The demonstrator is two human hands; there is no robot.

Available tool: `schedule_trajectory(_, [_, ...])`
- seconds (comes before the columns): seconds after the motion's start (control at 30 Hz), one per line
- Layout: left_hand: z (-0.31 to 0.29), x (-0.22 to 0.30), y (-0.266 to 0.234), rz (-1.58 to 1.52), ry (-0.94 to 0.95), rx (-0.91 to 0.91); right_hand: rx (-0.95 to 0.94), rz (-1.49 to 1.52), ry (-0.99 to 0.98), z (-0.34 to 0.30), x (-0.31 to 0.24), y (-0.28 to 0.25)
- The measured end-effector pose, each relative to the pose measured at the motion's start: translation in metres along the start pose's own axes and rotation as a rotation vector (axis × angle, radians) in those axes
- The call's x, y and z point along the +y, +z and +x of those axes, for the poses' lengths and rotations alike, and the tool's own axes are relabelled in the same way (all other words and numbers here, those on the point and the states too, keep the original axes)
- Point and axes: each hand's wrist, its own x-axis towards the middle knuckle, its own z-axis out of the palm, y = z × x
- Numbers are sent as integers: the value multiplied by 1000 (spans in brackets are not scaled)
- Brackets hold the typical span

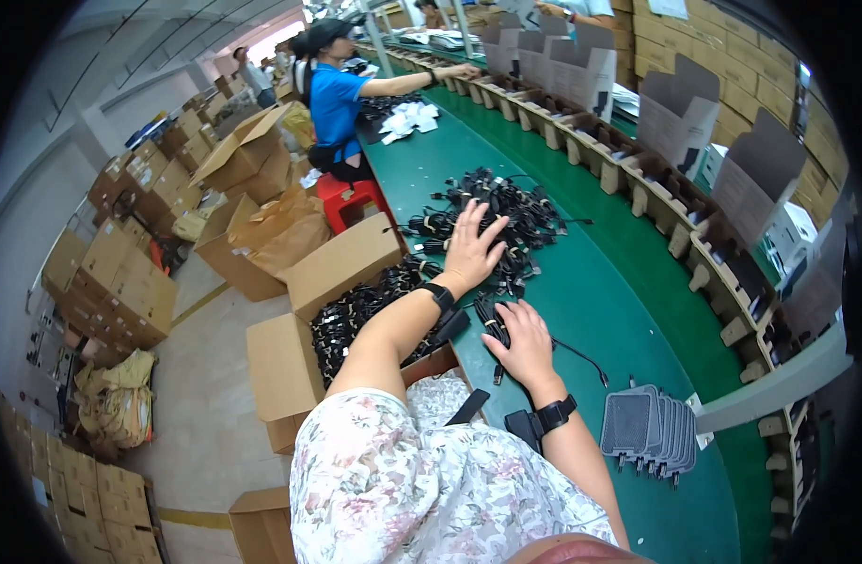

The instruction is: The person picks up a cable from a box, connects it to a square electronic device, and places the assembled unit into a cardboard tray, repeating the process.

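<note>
A heap of black bundled cables [520,221] lies on the green table. My left hand [473,246] rests on the near side of this heap, its fingers spread over the cables. Nearer to me, my right hand [525,348] is closed over a black cable bundle [490,318] at the table's left edge. A loose cable end [591,362] trails out to the right of that hand. An open cardboard box [285,371] full of similar black cables [365,315] stands beside the table, below my left forearm.
Grey mesh-faced flat units [647,428] stand in a row to my right by a white post [769,376]. A conveyor with holders [628,174] runs along the right. A co-worker in blue [335,103] reaches across farther up the table, near a red stool [351,199].
</note>
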Motion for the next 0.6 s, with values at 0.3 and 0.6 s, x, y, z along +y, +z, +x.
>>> schedule_trajectory(0.3, [5, -15, -15, -89, 60, -92, 42, 16, 5, 8, 8, 3])
schedule_trajectory(0.6, [15, 12, -30, -134, 147, -45, 30, 43, 62, 14, 15, 5])
